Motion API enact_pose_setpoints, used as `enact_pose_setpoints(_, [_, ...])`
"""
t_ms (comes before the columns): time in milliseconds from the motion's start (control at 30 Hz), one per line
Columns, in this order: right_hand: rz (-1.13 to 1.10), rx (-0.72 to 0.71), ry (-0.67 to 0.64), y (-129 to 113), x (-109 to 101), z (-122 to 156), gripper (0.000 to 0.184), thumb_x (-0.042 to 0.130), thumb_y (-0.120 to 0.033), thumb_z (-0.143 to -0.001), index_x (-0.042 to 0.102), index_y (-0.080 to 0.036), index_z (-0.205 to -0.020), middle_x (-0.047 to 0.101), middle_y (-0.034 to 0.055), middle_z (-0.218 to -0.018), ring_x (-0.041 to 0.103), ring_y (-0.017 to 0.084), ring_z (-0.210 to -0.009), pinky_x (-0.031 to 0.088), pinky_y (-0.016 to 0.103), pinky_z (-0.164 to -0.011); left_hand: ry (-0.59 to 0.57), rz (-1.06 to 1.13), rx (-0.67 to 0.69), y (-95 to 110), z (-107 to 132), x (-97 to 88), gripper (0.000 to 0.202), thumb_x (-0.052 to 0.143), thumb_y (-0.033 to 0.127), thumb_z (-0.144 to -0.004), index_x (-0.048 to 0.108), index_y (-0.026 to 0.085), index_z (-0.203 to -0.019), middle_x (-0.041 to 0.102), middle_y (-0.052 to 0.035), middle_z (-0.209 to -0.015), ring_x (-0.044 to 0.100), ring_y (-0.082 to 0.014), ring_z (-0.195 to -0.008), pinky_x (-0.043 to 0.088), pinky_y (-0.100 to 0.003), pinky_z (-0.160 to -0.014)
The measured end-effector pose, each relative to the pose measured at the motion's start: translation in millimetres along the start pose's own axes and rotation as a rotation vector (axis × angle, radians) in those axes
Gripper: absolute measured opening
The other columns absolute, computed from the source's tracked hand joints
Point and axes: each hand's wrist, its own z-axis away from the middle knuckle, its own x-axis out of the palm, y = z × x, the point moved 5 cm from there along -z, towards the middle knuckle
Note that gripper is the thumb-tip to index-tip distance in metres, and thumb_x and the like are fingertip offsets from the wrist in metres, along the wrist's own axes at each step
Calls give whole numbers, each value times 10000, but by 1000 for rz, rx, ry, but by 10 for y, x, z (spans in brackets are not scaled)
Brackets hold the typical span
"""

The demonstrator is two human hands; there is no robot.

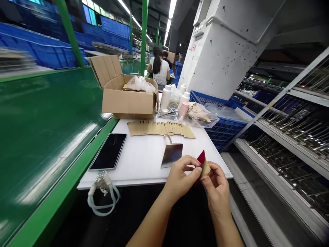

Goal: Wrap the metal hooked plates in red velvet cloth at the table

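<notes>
A white worktop (pixel 142 154) stands near, beside a long, glossy green surface (pixel 51 106) that stretches away on the left. Green posts (pixel 144 37) rise behind it. Right of centre stands a thick white pillar (pixel 218 55) with dark spots. Metal racks (pixel 271 104) fill the right. Strip lights (pixel 172 7) run overhead into the distance; bright windows (pixel 92 15) show far left.

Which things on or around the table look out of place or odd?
The pale loop and its metal pieces lie across the front edge of the table, with the loop extending beyond it, so it may slip off. The cards also look askew: those toward the right end sit at uneven angles. I see no spill.
</notes>
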Motion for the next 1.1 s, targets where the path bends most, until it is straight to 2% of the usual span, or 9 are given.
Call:
enact_pose_setpoints(133, [36, -23, 55, -33, 19, -57, 134, 720, -291, -750, 637, -208, -815, 550, 36, -957, 544, 159, -854, 458, 273, -714, 13, 1, 9, -14, -29, -50, 56, 603, 202, -772, 632, 156, -760, 618, -73, -874, 597, -179, -855, 516, -281, -755])
enact_pose_setpoints(233, [-185, 158, 69, 67, -43, -111, 196, 732, -304, -733, 586, -186, -676, 553, 14, -829, 508, 101, -643, 418, 218, -521, 83, 74, -30, -56, -54, -98, 81, 583, 190, -764, 555, 152, -698, 598, -49, -821, 566, -142, -772, 485, -239, -687])
enact_pose_setpoints(400, [-433, 428, 195, 276, -552, -300, 226, 750, -250, -671, 537, -197, -726, 586, -8, -792, 518, 87, -581, 333, 144, -359, 277, 383, -69, -57, -30, -303, 156, 602, 216, -755, 485, 148, -678, 594, -34, -873, 551, -118, -761, 482, -215, -673])
enact_pose_setpoints(500, [-352, 360, 318, 379, -986, -683, 220, 707, -268, -684, 536, -207, -808, 621, 7, -850, 609, 132, -663, 491, 216, -454, 455, 592, -46, 31, 38, -614, 135, 602, 263, -749, 523, 154, -735, 592, -3, -767, 548, -99, -654, 474, -183, -583])
enact_pose_setpoints(600, [-137, 89, 392, 433, -1202, -1337, 253, 591, -298, -743, 520, -212, -970, 635, 42, -999, 660, 197, -843, 569, 382, -684, 690, 653, 51, 166, 150, -1025, 154, 577, 271, -739, 600, 163, -846, 617, -4, -750, 569, -114, -641, 504, -198, -582])
enact_pose_setpoints(667, [206, -22, 407, 499, -1163, -1829, 336, 558, -266, -735, 515, -188, -1060, 641, 77, -1050, 649, 202, -902, 543, 387, -785, 796, 655, 102, 228, 215, -1227, 158, 561, 248, -743, 632, 179, -867, 642, -9, -777, 586, -126, -655, 527, -215, -601])
enact_pose_setpoints(800, [1097, -38, 51, 801, -717, -2722, 353, 486, -227, -781, 641, -110, -1076, 679, 170, -1009, 626, 243, -942, 474, 338, -854, 867, 692, 97, 205, 247, -1355, 200, 556, 236, -768, 679, 194, -920, 679, -16, -823, 618, -129, -683, 545, -201, -605])
enact_pose_setpoints(933, [1252, 6, -81, 1061, -439, -3300, 303, 537, -143, -712, 739, -145, -939, 707, 147, -899, 635, 234, -865, 459, 305, -804, 903, 725, 58, 109, 217, -1376, 259, 594, 230, -749, 690, 177, -983, 697, -41, -968, 652, -147, -818, 569, -198, -680])
enact_pose_setpoints(1100, [1351, -15, -53, 1059, -255, -3880, 382, 534, -144, -732, 719, -128, -1065, 687, 180, -1017, 620, 275, -961, 445, 348, -838, 963, 672, 34, 45, 192, -1488, 189, 591, 252, -762, 696, 185, -904, 706, -25, -940, 662, -151, -824, 574, -190, -673])
